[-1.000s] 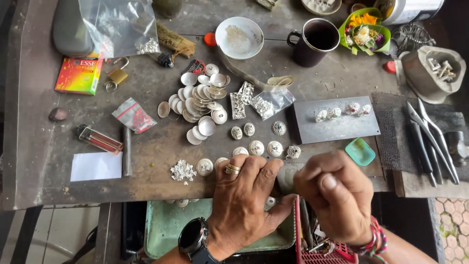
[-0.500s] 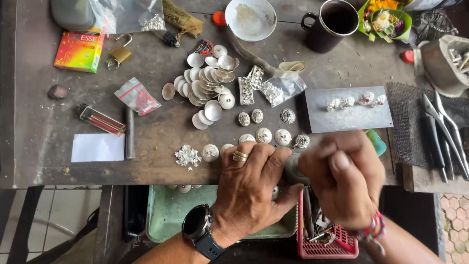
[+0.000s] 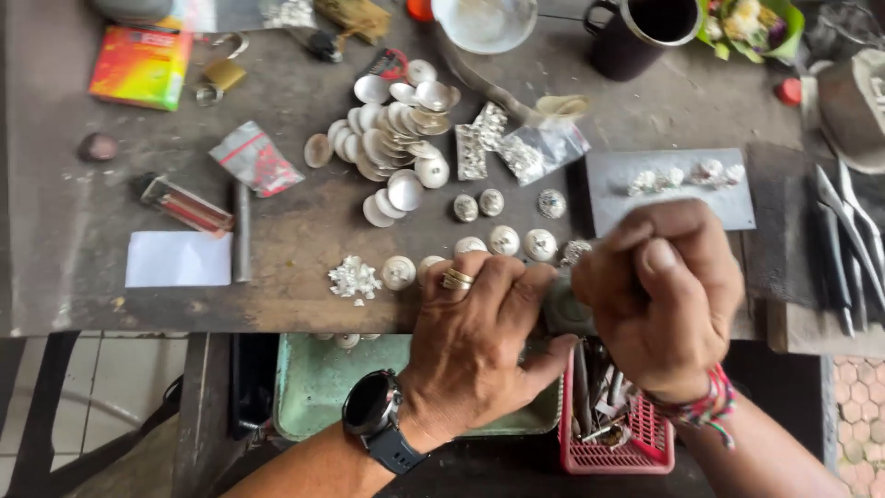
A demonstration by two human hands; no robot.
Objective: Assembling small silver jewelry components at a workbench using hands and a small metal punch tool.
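Observation:
My left hand (image 3: 475, 337), with a gold ring and a black wristwatch, rests on the front edge of the workbench (image 3: 304, 221). Its thumb and fingers press on a grey round piece (image 3: 564, 312) at the bench edge. My right hand (image 3: 668, 295) is clenched in a fist just right of that piece and touches it; whatever is inside the fist is hidden. A row of small domed silver buttons (image 3: 504, 241) lies just beyond my knuckles. Next to it sits a little heap of silver scraps (image 3: 353, 277).
A pile of silver discs (image 3: 392, 129) lies mid-bench, a grey slab (image 3: 673, 189) with small silver bits to its right, pliers (image 3: 848, 249) at the far right. A dark mug (image 3: 641, 32), white bowl (image 3: 484, 23), paper slip (image 3: 178, 259). Below the edge: green tray (image 3: 318, 383), red basket (image 3: 613, 452).
Both hands have stayed together at the bench edge. The right fist has shifted slightly up over the grey piece. The bench sits lower in view than a second ago.

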